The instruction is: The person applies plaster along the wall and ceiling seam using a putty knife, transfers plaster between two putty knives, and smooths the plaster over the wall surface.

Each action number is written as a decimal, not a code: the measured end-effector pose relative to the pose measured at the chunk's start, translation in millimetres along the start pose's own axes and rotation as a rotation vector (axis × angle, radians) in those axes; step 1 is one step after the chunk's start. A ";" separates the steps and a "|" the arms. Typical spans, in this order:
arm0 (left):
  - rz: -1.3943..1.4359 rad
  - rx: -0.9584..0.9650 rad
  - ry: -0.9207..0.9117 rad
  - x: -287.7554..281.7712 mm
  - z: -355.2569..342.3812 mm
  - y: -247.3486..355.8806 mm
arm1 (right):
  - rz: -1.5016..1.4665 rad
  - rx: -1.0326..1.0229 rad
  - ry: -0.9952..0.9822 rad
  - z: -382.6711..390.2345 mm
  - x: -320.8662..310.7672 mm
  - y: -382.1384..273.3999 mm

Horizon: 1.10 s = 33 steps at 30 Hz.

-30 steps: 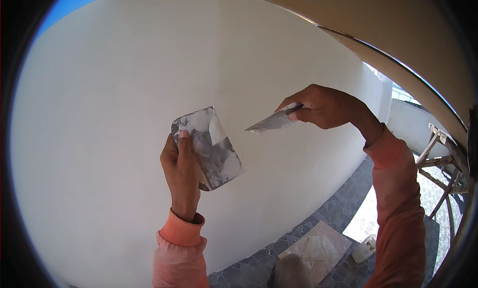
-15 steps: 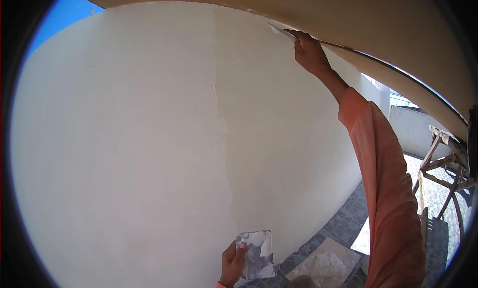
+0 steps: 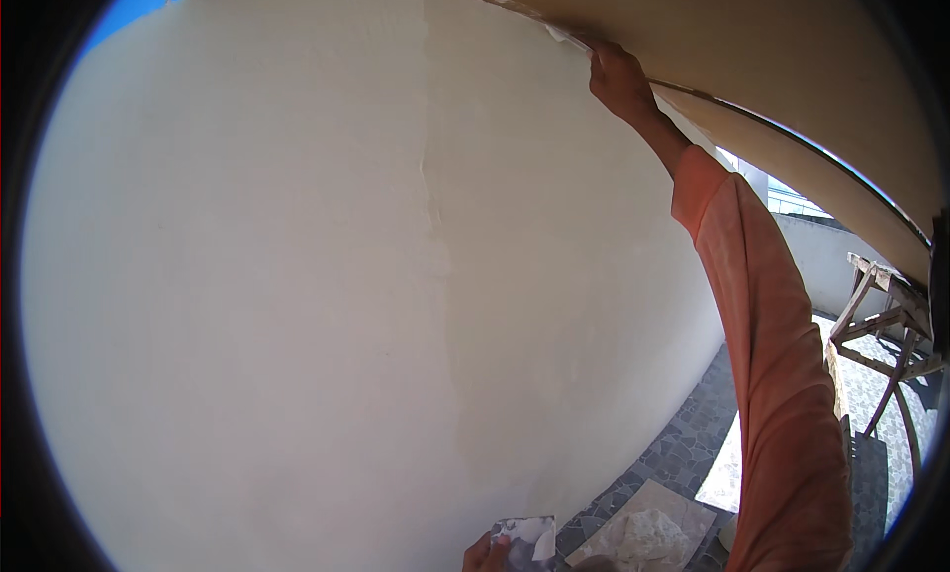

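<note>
High on the white wall (image 3: pixel 247 255), just under the tan overhang (image 3: pixel 782 57), my right hand (image 3: pixel 618 82) grips a putty knife (image 3: pixel 566 38) whose blade carries white filler and meets the top edge of the wall. Low in the picture, partly cut off by the lower edge, my left hand (image 3: pixel 483 554) holds a flat metal scraper plate (image 3: pixel 529 542) smeared with white paste. A slightly darker, beige-tinted band with a ragged left edge runs down the middle of the wall.
A board with white material on it (image 3: pixel 648 532) lies on the grey stone-patterned floor (image 3: pixel 673 443) below. A wooden trestle (image 3: pixel 876 325) stands at the right. Behind it is a low pale wall (image 3: pixel 821 240). Blue sky shows at the upper left.
My right hand and knife have risen from mid-wall to the top edge beneath the overhang. My left hand and its plate have dropped from the middle to the lower edge of view.
</note>
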<state>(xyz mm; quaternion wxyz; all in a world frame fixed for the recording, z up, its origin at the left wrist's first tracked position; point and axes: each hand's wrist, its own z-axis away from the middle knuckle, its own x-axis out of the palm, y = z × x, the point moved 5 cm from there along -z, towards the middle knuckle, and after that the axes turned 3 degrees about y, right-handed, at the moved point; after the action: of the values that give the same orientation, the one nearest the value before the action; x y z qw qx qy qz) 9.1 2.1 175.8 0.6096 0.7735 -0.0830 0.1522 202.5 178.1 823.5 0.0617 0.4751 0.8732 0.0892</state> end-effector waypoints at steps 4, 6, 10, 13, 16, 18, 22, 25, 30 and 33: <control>0.012 0.013 0.037 -1.0 -8.3 -4.8 | 0.032 -0.110 0.019 -5.4 9.9 8.5; 0.037 0.004 0.055 -1.4 -12.8 -2.6 | 0.026 -0.129 0.033 -5.4 17.2 12.5; 0.020 0.015 0.055 -2.7 -19.3 1.1 | 0.035 -0.165 0.013 -7.9 33.0 16.9; -0.005 0.008 0.041 -0.2 -24.3 1.7 | 0.067 -0.248 0.023 -7.2 41.7 22.0; 0.005 -0.006 0.024 1.4 -28.7 -3.2 | 0.103 -0.326 0.040 1.9 42.6 24.1; -0.003 0.024 0.037 -3.5 -29.5 -4.9 | 0.076 -0.315 -0.005 20.1 45.5 10.5; 0.042 -0.018 0.025 -0.2 -28.8 -3.3 | 0.054 -0.327 -0.091 31.3 18.8 8.3; 0.031 -0.008 0.033 0.9 -32.4 -9.4 | 0.076 -0.278 0.030 14.6 10.6 15.3; 0.034 -0.014 0.037 1.6 -36.0 -8.3 | 0.094 -0.212 -0.004 -8.9 26.3 19.9; 0.040 0.012 0.040 0.5 -38.6 -9.4 | 0.027 -0.183 -0.030 -10.1 37.3 21.5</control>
<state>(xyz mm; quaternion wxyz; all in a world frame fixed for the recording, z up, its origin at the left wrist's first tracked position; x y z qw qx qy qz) 7.3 41.8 175.5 0.6033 0.7721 -0.0855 0.1802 198.0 220.0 837.1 0.1168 0.4807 0.8537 0.1624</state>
